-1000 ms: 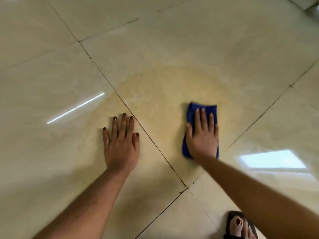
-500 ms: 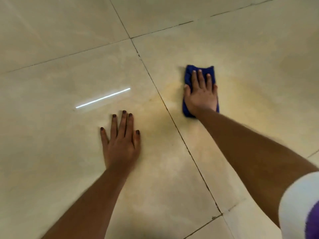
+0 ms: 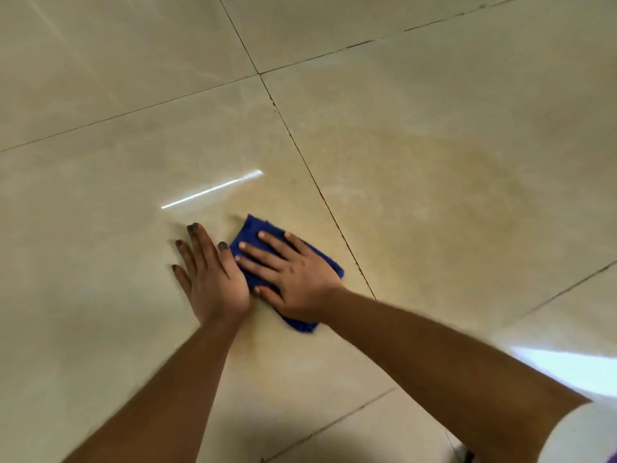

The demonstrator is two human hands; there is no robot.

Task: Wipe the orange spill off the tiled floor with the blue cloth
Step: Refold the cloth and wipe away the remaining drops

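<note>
My right hand [image 3: 297, 279] lies flat on the blue cloth [image 3: 248, 233], fingers straight and spread, pressing it onto the tiled floor [image 3: 100, 295] — no curl around the fabric. My left hand [image 3: 210, 272] rests palm-down on the tile just beside the cloth, fingers straight, holding nothing. The cloth sits left of a grout line [image 3: 317, 188]; the faint orange spill [image 3: 450, 202] spreads mostly to that line's right.

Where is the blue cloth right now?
In the head view the blue cloth lies flat on the tiled floor just left of centre, pressed under the right hand, with the left hand beside it and a grout line to its right.
</note>
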